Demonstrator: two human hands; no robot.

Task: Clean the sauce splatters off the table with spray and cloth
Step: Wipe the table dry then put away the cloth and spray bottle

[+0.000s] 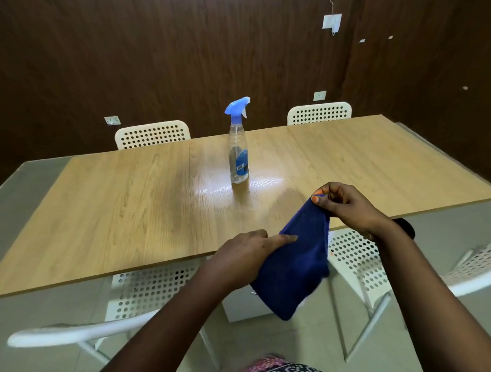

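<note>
A dark blue cloth (295, 259) hangs in the air over the near edge of the wooden table (112, 197). My right hand (349, 206) pinches its upper corner between thumb and fingers. My left hand (241, 256) grips the cloth's lower left side, index finger stretched along the fabric. A clear spray bottle (238, 155) with a light blue trigger head stands upright on the table's middle, beyond both hands and apart from them. A glossy patch of the tabletop shines around the bottle's base. I can make out no sauce marks.
White perforated chairs stand at the near side, one to the left (147, 291) and one to the right (360, 265). Two more chair backs (152, 135) (319, 113) rise behind the far edge. A dark wood-panelled wall lies beyond.
</note>
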